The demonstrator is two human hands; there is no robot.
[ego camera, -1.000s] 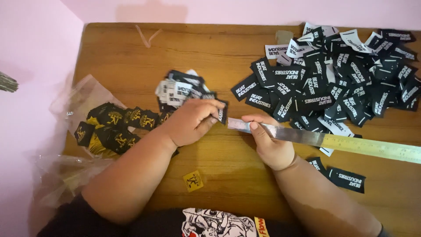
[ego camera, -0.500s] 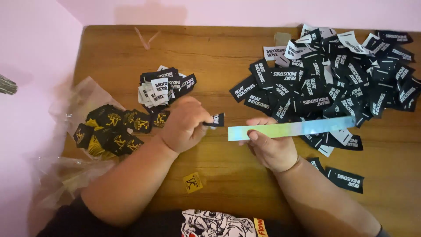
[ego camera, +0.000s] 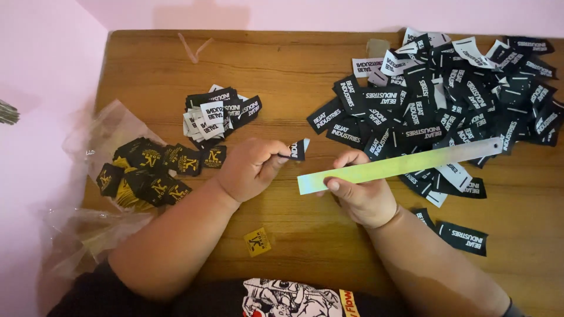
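Observation:
My left hand (ego camera: 249, 168) pinches a small folded black woven label (ego camera: 296, 149) between thumb and fingers, just above the wooden table (ego camera: 294, 88). My right hand (ego camera: 359, 194) grips one end of a long pale green ruler (ego camera: 405, 164), which runs up and to the right over the big heap of black labels (ego camera: 446, 100). A small stack of folded black-and-white labels (ego camera: 220, 114) lies just beyond my left hand. The held label sits a little left of the ruler's near end.
Black labels with yellow print (ego camera: 147, 170) lie on a clear plastic bag (ego camera: 94, 223) at the left. One yellow label (ego camera: 257, 241) lies near the table's front edge. Two loose black labels (ego camera: 464, 235) lie beside my right forearm. A pink wall borders the table.
The ruler has swung from lying flat across the label to tilted up toward the right. My left hand has lifted the folded label clear of the ruler.

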